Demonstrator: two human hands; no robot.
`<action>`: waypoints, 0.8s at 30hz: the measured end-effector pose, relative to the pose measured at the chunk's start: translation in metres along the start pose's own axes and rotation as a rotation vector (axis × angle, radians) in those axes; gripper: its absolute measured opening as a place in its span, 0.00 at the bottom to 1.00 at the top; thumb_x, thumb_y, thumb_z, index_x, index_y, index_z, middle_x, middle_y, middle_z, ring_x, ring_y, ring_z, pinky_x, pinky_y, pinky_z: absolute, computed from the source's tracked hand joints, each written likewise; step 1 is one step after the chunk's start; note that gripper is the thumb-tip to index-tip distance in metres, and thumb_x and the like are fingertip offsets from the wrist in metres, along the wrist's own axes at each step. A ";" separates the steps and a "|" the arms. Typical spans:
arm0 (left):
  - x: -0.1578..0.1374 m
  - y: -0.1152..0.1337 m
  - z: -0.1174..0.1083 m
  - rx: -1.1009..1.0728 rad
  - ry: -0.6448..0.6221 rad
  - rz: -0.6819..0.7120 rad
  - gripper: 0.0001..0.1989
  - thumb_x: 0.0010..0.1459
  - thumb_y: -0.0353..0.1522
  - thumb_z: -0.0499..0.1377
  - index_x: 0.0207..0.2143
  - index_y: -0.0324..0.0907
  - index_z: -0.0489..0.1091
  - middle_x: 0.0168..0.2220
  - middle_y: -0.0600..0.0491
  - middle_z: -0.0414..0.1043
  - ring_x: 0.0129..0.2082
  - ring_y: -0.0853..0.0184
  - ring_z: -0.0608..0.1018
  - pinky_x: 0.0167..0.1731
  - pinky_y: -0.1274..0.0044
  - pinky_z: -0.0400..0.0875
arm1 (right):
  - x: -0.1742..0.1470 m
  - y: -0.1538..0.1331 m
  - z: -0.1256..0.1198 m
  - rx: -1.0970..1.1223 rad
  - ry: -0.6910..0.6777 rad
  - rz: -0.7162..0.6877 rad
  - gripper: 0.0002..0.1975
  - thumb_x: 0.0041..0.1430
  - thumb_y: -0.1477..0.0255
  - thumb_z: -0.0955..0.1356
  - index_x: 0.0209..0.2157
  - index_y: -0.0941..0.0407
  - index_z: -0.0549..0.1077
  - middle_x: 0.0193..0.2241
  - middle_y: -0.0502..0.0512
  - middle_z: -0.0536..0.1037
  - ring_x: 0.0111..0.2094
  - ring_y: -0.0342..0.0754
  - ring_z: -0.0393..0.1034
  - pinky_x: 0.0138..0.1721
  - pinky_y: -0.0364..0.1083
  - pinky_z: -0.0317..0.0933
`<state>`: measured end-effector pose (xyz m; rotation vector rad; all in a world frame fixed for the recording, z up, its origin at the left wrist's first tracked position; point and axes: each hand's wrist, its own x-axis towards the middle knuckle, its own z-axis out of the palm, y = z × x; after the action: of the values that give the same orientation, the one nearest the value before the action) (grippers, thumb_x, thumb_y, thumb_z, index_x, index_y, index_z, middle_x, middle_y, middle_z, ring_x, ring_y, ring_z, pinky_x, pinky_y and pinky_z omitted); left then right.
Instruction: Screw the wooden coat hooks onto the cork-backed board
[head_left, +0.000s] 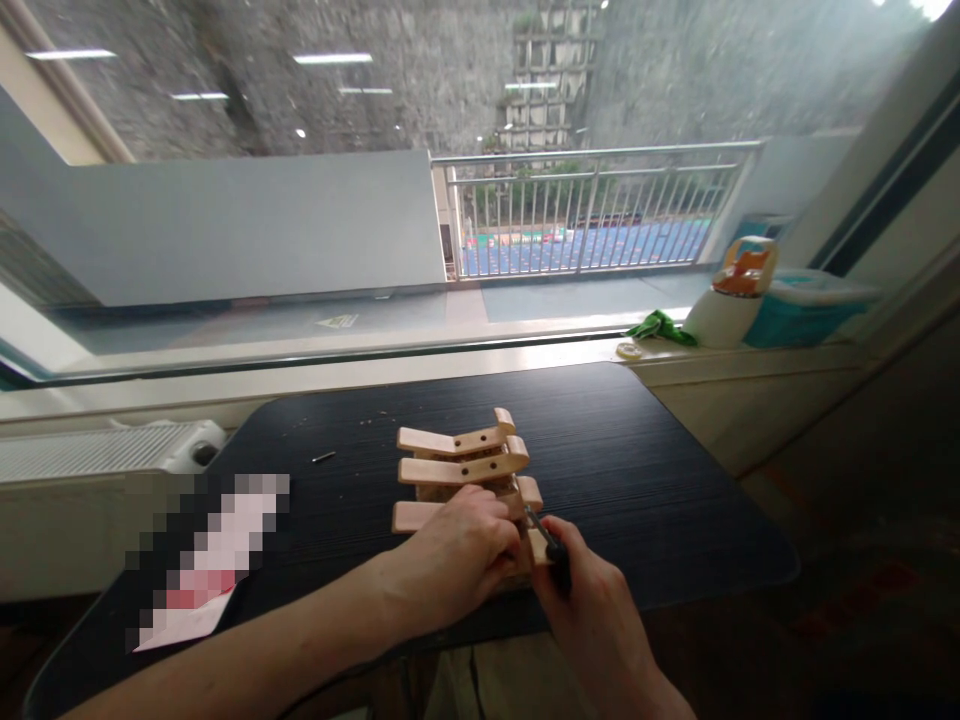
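A wooden assembly (429, 470) of several pale slats, with dark round holes and curved right-hand ends, rests on the black table (337, 550). My left hand (472, 540) is closed over its near part, with fingertips curled down onto the wood. What lies under those fingers is mostly hidden. Just to the right, my right hand (596, 595) grips a screwdriver (556, 553) by its black handle. Its metal shaft points up and left at the wood beside my left fingers. Where the tip meets the wood cannot be made out.
A small metal bit (323, 457) lies left of the slats, near some wood crumbs. A pixelated pink sheet (199, 610) is at the table's left. On the windowsill (525, 358) are a green cloth (661, 327), a white-and-orange bottle (724, 300) and a teal container (802, 312). A radiator (142, 448) stands left.
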<state>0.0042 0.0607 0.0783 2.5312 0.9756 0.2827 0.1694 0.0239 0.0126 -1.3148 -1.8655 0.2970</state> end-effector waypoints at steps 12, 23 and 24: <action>-0.003 -0.002 0.003 0.069 0.006 -0.078 0.03 0.50 0.27 0.58 0.26 0.41 0.72 0.31 0.53 0.72 0.34 0.67 0.71 0.39 0.75 0.62 | 0.016 -0.012 -0.080 -0.007 -0.320 -0.121 0.13 0.60 0.71 0.60 0.47 0.51 0.64 0.32 0.51 0.76 0.29 0.43 0.72 0.28 0.39 0.63; -0.001 -0.005 0.004 0.079 0.034 -0.034 0.04 0.49 0.26 0.58 0.23 0.40 0.71 0.26 0.54 0.72 0.29 0.70 0.72 0.34 0.77 0.62 | 0.081 -0.051 -0.099 -0.363 -0.502 -0.602 0.11 0.56 0.76 0.62 0.22 0.52 0.70 0.19 0.48 0.67 0.17 0.39 0.56 0.18 0.42 0.46; -0.001 -0.006 0.004 0.073 0.035 -0.034 0.04 0.49 0.26 0.58 0.23 0.40 0.71 0.26 0.54 0.72 0.29 0.70 0.72 0.34 0.77 0.62 | 0.082 -0.052 -0.096 -0.361 -0.508 -0.607 0.11 0.56 0.76 0.62 0.22 0.52 0.70 0.18 0.48 0.67 0.17 0.39 0.56 0.19 0.42 0.46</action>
<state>0.0012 0.0623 0.0718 2.5808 1.0595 0.2878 0.1936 0.0486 0.1443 -0.8650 -2.7452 -0.0409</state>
